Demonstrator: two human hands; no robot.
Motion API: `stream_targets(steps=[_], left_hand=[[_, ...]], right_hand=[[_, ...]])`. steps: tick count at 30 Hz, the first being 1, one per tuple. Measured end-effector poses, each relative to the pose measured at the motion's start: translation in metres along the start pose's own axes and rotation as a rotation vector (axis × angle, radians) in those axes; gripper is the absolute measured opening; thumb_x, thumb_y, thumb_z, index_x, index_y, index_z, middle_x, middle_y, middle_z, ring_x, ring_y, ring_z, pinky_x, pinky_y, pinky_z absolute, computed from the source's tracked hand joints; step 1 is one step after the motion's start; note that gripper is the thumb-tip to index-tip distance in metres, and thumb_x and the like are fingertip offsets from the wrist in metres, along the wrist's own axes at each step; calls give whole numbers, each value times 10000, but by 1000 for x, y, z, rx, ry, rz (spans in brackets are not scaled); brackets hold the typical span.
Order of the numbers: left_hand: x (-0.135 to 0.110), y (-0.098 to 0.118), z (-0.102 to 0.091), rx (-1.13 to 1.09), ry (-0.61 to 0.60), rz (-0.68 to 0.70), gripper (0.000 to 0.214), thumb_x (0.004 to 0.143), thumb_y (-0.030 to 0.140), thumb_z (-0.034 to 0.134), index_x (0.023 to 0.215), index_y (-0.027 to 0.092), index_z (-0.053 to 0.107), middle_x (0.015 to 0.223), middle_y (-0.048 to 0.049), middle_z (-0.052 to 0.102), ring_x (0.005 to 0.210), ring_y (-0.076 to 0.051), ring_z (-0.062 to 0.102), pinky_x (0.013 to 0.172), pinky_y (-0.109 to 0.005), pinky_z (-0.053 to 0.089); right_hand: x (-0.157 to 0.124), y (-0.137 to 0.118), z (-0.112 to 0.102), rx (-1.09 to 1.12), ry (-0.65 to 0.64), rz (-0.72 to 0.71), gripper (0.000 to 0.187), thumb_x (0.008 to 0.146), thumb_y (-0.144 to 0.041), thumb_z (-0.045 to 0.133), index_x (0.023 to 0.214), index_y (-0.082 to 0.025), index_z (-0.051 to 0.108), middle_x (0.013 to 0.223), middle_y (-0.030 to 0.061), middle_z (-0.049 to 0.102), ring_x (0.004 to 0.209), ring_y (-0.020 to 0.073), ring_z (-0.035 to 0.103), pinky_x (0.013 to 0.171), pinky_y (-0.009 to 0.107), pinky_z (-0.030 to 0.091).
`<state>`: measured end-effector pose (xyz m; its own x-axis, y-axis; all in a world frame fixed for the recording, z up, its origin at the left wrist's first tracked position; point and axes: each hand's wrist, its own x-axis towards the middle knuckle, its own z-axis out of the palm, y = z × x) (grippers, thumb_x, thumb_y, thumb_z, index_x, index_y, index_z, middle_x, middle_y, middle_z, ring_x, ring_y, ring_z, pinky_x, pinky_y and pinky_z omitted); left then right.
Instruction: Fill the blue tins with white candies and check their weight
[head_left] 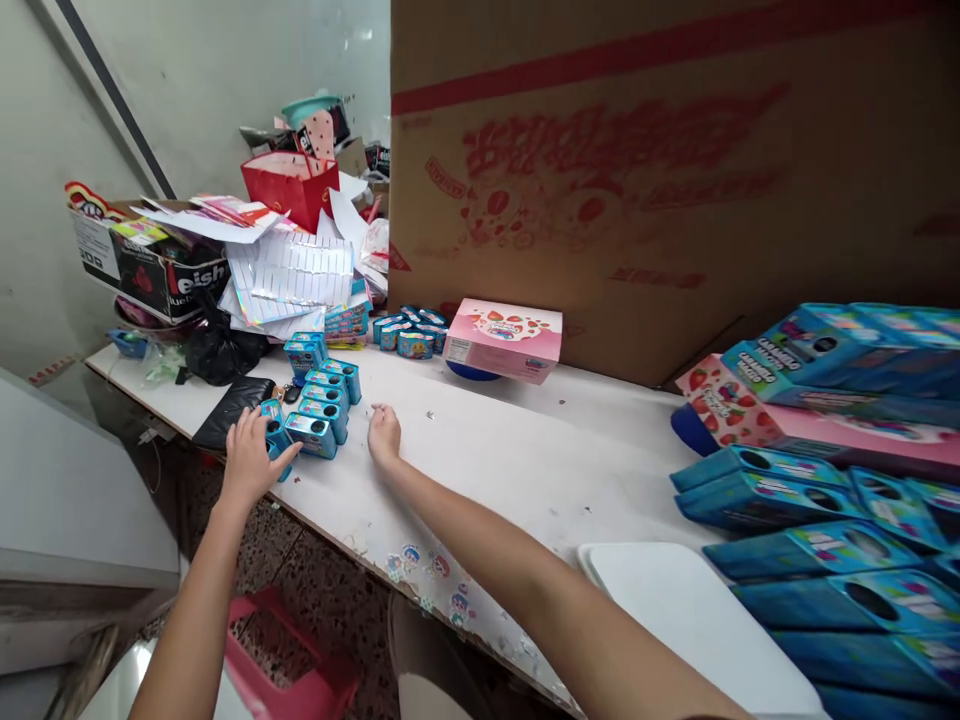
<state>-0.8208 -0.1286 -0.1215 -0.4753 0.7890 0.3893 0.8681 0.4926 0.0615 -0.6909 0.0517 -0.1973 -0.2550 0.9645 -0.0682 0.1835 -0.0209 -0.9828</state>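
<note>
My left hand (251,460) is wrapped over a small blue box (274,424) near the table's front left edge, fingers on its far side and thumb stretched to the right. Part of another blue box shows beneath that palm. Just right of it stands a row of small blue boxes (324,412) with round dark windows on top. My right hand (385,436) is held a little right of this row, apart from it, with the fingers curled closed. Whatever those fingers hold, if anything, is hidden from me.
A black pouch (234,412) lies left of the boxes. Farther back are a pink strawberry carton (504,338) and more small blue boxes (415,344). Stacked blue boxes (840,600) and a white lid-like panel (690,620) occupy the right. A large cardboard box (600,200) stands behind.
</note>
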Motion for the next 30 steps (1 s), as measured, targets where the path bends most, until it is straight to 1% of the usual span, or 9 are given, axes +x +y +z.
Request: stream_targets(steps=[2, 4, 7, 9, 14, 19, 22, 26, 30], left_hand=[[6, -9, -1, -12, -9, 46, 630, 745, 612, 533, 1164, 148, 453, 1489, -190, 258, 1396, -322, 201, 1102, -483, 250], [16, -19, -4, -24, -91, 109, 662, 700, 624, 574, 1144, 149, 452, 1507, -196, 200, 1395, -331, 199, 1098, -459, 269], [32, -27, -8, -52, -237, 149, 772, 655, 600, 618, 1237, 149, 387, 1397, -196, 381, 1306, -331, 370, 1051, -437, 338], [38, -27, -9, -84, -255, 142, 782, 673, 576, 603, 1282, 159, 343, 1269, -155, 488, 1193, -306, 484, 990, -419, 396], [33, -23, -7, -78, -134, 95, 759, 706, 617, 547, 1299, 179, 366, 1199, -121, 474, 1116, -287, 511, 938, -399, 427], [28, -23, -6, 35, -105, 87, 736, 697, 667, 520, 1208, 140, 474, 1059, -128, 516, 1060, -310, 513, 916, -415, 425], [28, -20, -7, 52, -110, 93, 751, 677, 688, 525, 1195, 147, 473, 1069, -128, 526, 1058, -307, 515, 905, -412, 426], [28, -15, -8, 33, -137, 90, 706, 692, 642, 533, 1202, 160, 451, 1150, -131, 541, 1106, -295, 510, 920, -411, 415], [29, -15, -8, 31, -172, 95, 823, 681, 650, 539, 1315, 155, 365, 1252, -147, 529, 1166, -303, 497, 952, -416, 393]], right_hand=[[-26, 5, -8, -99, -139, -90, 332, 890, -264, 270, 1000, -188, 575, 1049, 82, 661, 953, 180, 600, 857, 292, 430], [-49, 7, -12, -233, -293, -207, 316, 903, -238, 276, 1022, -200, 566, 1053, 65, 668, 947, 171, 610, 839, 270, 420], [-70, 3, -13, -459, -483, -341, 326, 922, -250, 296, 1149, -191, 521, 1038, 86, 684, 938, 190, 628, 794, 272, 417], [-76, -4, -12, -590, -549, -369, 366, 931, -312, 319, 1236, -167, 460, 1012, 118, 693, 904, 222, 644, 744, 288, 422], [-73, -18, -7, -727, -541, -354, 432, 925, -408, 367, 1263, -144, 420, 1012, 143, 697, 902, 250, 658, 703, 295, 430], [-71, -26, 6, -821, -550, -338, 432, 932, -417, 336, 1218, -113, 449, 995, 171, 698, 884, 281, 670, 684, 328, 459], [-71, -29, 17, -844, -545, -325, 437, 934, -415, 326, 1210, -103, 457, 981, 179, 700, 880, 292, 675, 683, 343, 475], [-68, -28, 31, -839, -560, -387, 425, 940, -372, 306, 1224, -95, 460, 977, 184, 699, 878, 293, 677, 676, 347, 483], [-66, -28, 40, -825, -585, -409, 440, 945, -360, 277, 1241, -92, 463, 985, 186, 694, 877, 279, 674, 679, 334, 473]])
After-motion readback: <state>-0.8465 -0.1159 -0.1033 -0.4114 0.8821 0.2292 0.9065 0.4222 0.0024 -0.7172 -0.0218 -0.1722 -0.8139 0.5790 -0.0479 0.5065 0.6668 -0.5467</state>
